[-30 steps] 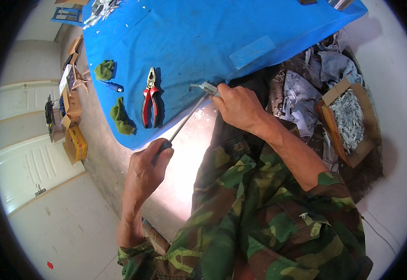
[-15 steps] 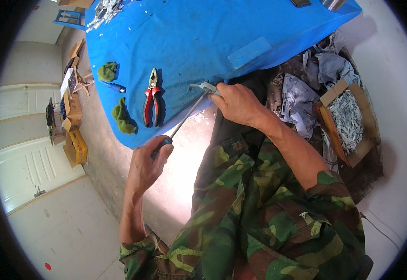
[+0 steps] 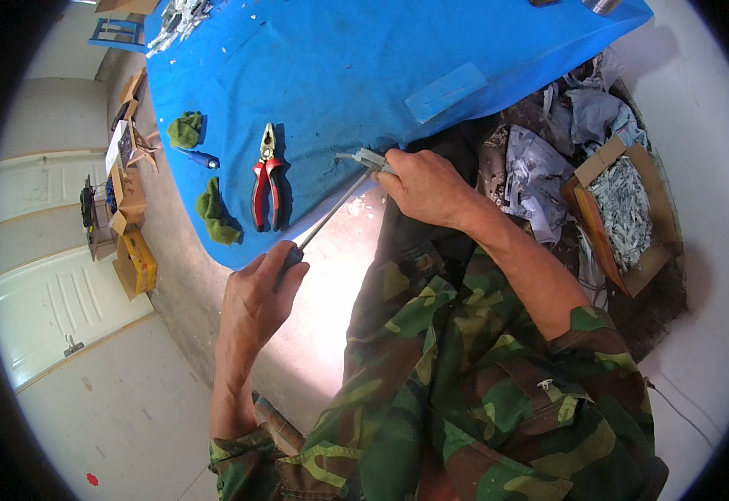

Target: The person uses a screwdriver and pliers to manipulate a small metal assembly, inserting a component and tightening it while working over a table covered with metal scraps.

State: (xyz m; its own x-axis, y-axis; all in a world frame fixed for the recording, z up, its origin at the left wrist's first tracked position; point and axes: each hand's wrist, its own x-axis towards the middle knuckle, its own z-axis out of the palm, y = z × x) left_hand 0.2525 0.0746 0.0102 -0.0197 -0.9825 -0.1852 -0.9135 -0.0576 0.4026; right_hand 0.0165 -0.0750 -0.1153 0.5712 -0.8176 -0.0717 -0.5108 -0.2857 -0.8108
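at the near edge of the counter (image 3: 339, 83), the right hand (image 3: 429, 188) is pinching a small grey part (image 3: 371, 158) in its grip, apparently steadying it against the screwdriver-like tool (image 3: 331, 220) the left hand (image 3: 254, 292) is clasping; pliers (image 3: 268, 178) are lying within reach.

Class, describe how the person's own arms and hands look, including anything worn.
The left hand and right hand are bare, without gloves, and no watch shows. The left sleeve and right sleeve are camouflage cloth patterned in greens and brown.
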